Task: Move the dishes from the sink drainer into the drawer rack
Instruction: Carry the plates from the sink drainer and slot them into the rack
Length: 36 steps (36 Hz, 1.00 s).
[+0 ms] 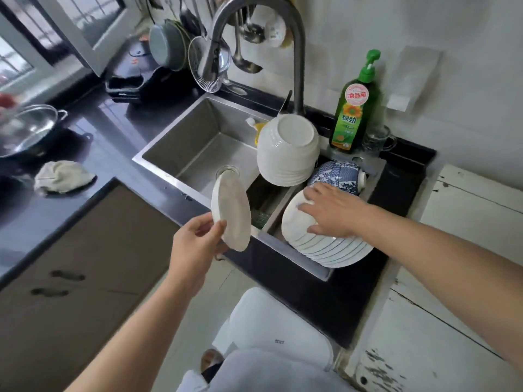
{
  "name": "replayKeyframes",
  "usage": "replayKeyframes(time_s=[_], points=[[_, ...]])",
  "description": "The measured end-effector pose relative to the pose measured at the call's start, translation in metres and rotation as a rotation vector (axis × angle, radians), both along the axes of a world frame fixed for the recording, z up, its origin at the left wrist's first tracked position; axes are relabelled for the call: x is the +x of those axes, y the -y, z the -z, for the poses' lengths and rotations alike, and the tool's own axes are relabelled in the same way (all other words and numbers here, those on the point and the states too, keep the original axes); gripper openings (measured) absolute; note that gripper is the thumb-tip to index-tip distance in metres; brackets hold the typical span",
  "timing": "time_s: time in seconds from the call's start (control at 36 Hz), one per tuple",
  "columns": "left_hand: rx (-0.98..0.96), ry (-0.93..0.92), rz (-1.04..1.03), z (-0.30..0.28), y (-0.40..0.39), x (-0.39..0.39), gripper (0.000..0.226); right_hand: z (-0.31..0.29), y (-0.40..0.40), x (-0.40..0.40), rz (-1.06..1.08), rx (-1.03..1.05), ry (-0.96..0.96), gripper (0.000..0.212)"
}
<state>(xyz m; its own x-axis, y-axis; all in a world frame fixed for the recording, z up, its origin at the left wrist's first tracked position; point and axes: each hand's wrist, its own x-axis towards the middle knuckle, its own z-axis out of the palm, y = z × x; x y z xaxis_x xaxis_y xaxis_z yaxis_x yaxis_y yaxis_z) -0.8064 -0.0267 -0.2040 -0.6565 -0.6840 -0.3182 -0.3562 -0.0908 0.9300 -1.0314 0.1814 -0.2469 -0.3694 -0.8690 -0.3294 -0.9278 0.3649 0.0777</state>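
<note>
Pinching a plate [231, 210] edge, left hand [195, 244]; right hand [334, 210] touches stacked plates [334, 250].

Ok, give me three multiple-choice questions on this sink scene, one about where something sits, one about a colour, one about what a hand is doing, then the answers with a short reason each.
1. Where does the dish soap bottle stand?
A. Inside the sink basin
B. On the counter behind the drainer, right of the faucet
C. On the window sill

2. What colour is the pattern on the bowl lying upside down behind the plate stack?
A. Blue
B. Red
C. Yellow

3. What is the left hand doing?
A. Resting flat on the counter
B. Turning the faucet
C. Holding a small white plate

Answers:
1 B: the green bottle stands on the dark counter beside the faucet.
2 A: the bowl shows blue and white patterning.
3 C: the fingers pinch the edge of the white plate, while the right hand lies on the plate stack.
</note>
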Motion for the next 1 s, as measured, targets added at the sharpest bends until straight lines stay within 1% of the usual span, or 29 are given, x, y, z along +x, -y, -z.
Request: replayKeyframes(time_s=[0.14, 0.22, 0.25, 0.42, 0.47, 0.61, 0.72, 0.81, 0.86, 0.92, 1.0], points=[[0.098, -0.018, -0.137, -0.003, 0.008, 0.025, 0.011, -0.004, 0.011, -0.002, -0.066, 0.081, 0.016, 0.065], [0.129, -0.013, -0.178, -0.001, 0.007, 0.037, 0.011, -0.006, 0.012, -0.005, -0.068, 0.097, 0.028, 0.052], [0.133, -0.007, -0.181, 0.000, 0.006, 0.040, 0.011, -0.007, 0.010, -0.007, -0.072, 0.106, 0.027, 0.051], [0.157, 0.004, -0.189, 0.003, 0.007, 0.054, 0.014, -0.012, -0.008, -0.014, -0.117, 0.139, 0.028, 0.065], [0.159, 0.000, -0.188, 0.002, 0.007, 0.057, 0.013, -0.012, -0.011, -0.013, -0.134, 0.131, 0.009, 0.061], [0.189, -0.018, -0.161, 0.000, 0.005, 0.061, 0.014, -0.016, -0.008, -0.001, -0.171, 0.132, -0.073, 0.040], [0.220, -0.047, -0.149, -0.004, 0.002, 0.061, 0.016, -0.017, -0.013, 0.005, -0.194, 0.083, -0.131, 0.036], [0.264, -0.060, -0.153, -0.005, 0.002, 0.060, 0.019, -0.015, -0.024, 0.006, -0.210, -0.028, -0.180, 0.039], [0.295, -0.063, -0.162, -0.004, 0.002, 0.061, 0.021, -0.015, -0.031, 0.006, -0.182, -0.108, -0.173, 0.042], [0.319, -0.060, -0.182, -0.003, 0.003, 0.062, 0.021, -0.018, -0.037, 0.010, -0.093, -0.184, -0.118, 0.046], [0.344, -0.049, -0.199, -0.004, 0.005, 0.066, 0.021, -0.027, -0.043, 0.024, 0.196, -0.352, 0.050, 0.047]])
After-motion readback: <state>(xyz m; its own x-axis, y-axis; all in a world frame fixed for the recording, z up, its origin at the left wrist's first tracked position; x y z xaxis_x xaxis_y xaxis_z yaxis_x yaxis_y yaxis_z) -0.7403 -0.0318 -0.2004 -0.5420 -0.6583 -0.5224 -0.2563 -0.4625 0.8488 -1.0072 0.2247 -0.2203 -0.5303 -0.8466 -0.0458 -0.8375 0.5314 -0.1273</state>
